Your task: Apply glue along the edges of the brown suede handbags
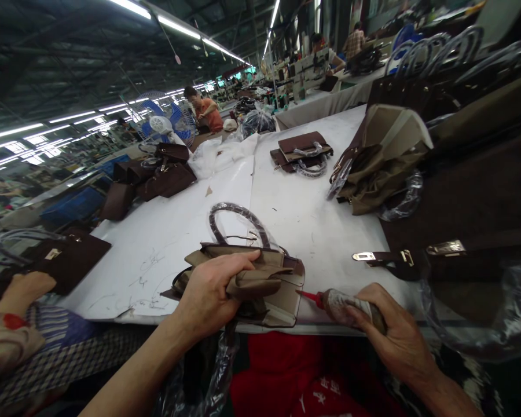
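A dark brown handbag (pixel 293 269) with a tan lining lies open at the table's front edge. One of its handles (pixel 238 211), wrapped in clear plastic, arches up behind it. My left hand (pixel 215 286) is closed on the bag's lining, thumb and fingers pinching the tan fabric (pixel 260 284). In my right hand (pixel 386 324) is a glue bottle (pixel 347 307) with a red nozzle, tilted toward the left. The nozzle's tip is at the right edge of the bag's panel; whether it touches, I cannot tell.
Brown bags (pixel 156 174) sit at the left, with a fan (pixel 160 121) behind. A folded bag (pixel 304 152) lies farther back on the white table (pixel 286 202). Large dark bags (pixel 473 220) crowd the right side. A co-worker's hand (pixel 26 286) rests by another bag (pixel 76 258) at left.
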A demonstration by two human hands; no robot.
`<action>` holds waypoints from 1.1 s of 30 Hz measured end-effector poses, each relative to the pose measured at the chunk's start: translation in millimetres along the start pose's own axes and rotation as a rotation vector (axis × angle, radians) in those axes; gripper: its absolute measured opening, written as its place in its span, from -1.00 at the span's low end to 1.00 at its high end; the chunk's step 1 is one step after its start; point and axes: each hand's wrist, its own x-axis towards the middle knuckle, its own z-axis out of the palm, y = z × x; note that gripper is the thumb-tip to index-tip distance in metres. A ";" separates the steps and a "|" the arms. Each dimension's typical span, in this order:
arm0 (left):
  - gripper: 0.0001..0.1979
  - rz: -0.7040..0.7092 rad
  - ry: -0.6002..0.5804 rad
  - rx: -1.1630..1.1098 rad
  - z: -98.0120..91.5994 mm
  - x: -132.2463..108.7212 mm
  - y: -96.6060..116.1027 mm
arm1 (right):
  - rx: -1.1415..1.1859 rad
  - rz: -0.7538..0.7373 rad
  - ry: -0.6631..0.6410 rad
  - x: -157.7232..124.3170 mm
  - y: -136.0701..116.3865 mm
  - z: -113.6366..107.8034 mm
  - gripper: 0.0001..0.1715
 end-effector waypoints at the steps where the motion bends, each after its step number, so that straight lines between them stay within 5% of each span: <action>1: -0.82 -0.005 -0.001 -0.004 -0.2 -0.8 0.5 | 0.018 0.000 -0.037 -1.0 0.2 -0.2 -0.82; 7: -0.80 -0.025 0.008 -0.007 -0.2 -5.0 2.6 | 0.003 -0.026 0.052 -2.1 2.2 0.5 -0.87; 12: -0.85 -0.009 0.019 -0.004 0.0 -7.4 2.2 | 0.046 0.007 -0.077 -1.8 0.7 -0.2 -0.81; 16: -0.85 0.002 0.025 0.007 -0.8 -10.0 3.0 | -0.014 -0.015 0.045 -1.4 -3.1 1.0 -0.86; 26: -0.88 -0.002 0.010 -0.003 -3.5 -16.4 5.2 | 0.057 -0.027 -0.061 -8.5 -12.0 1.5 -0.86; 33: -0.87 -0.006 0.019 -0.013 -3.0 -21.5 4.4 | 0.035 -0.164 -0.012 -5.1 -6.2 -1.1 -0.94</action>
